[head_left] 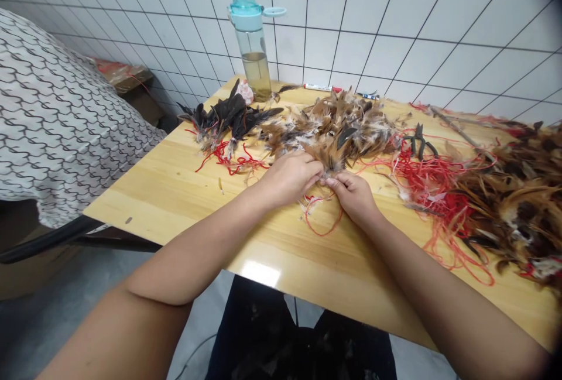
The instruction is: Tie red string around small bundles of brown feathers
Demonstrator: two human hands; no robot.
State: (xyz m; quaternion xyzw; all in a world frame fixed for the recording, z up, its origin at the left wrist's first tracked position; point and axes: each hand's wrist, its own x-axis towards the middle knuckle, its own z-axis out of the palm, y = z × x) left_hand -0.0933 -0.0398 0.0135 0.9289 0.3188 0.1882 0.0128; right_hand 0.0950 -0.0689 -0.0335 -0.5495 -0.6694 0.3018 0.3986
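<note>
My left hand and my right hand meet at the front of a heap of brown and cream feathers, both pinching a small tuft of it between their fingers. A loop of red thread hangs below them onto the wooden table. To the left lies a bunch of dark feathers tangled with red thread. On the right, a larger mass of brown feathers and red string spreads to the table's edge. Black-handled pliers rest beyond my right hand.
A plastic bottle with a teal lid and yellowish liquid stands at the back by the white tiled wall, near a red-capped marker. A patterned cloth hangs to the left of the table.
</note>
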